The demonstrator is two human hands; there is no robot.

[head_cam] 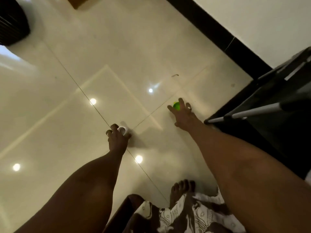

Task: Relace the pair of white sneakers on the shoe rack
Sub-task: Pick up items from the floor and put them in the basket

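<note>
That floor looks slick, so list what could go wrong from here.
The small green object under the right hand looks round and could roll away across the glossy floor. The right forearm passes close to the shoe rack corner and may bump it. The small white ring in the left hand could slide likewise.

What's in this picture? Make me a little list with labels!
place: shiny cream tiled floor
left hand: fingers curled round a small white round thing on the floor
right hand: stretched out, touching a small green thing; it is unclear whether it holds it
rack: black rack with metal bars, at the right edge
foot: bare foot near the bottom
white sneakers: none in view
</note>
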